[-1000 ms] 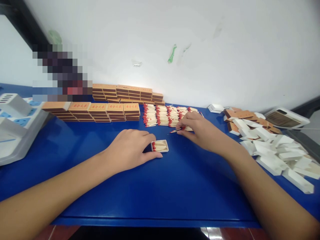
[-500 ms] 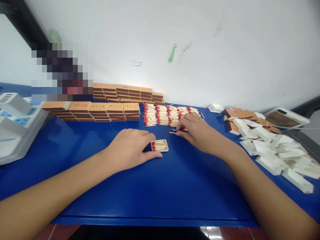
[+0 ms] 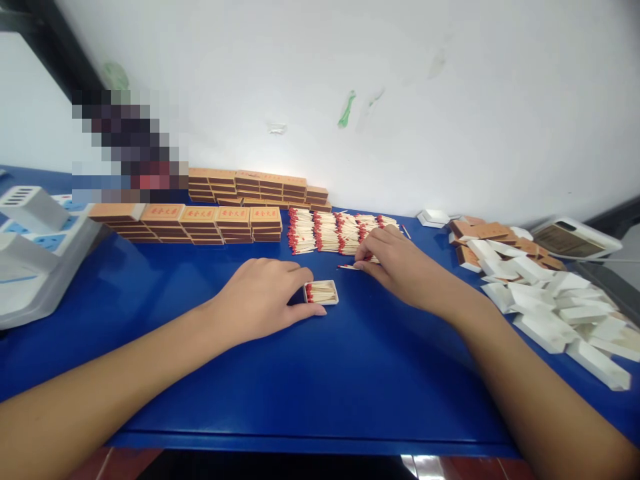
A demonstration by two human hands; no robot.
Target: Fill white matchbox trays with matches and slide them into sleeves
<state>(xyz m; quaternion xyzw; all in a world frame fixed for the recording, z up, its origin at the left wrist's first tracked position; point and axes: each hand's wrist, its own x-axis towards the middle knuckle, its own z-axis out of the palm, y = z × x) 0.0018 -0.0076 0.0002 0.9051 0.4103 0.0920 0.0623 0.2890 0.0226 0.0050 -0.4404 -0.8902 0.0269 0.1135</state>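
In front of the match rows [image 3: 327, 233], the left hand [image 3: 265, 293] grips a white tray [image 3: 337, 297] of matches [image 3: 323, 292] — thumb and finger astride. Near the rows' right end, the right hand [image 3: 393, 263] pinches a match [image 3: 348, 267]

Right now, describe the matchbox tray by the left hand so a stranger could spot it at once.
Start at the blue table and find the rows of loose red-tipped matches toward its back. Nearer the viewer, the left hand holds a small white matchbox tray at its left end. Unlike the white trays heaped at the right, it lies apart, with matches visible inside.
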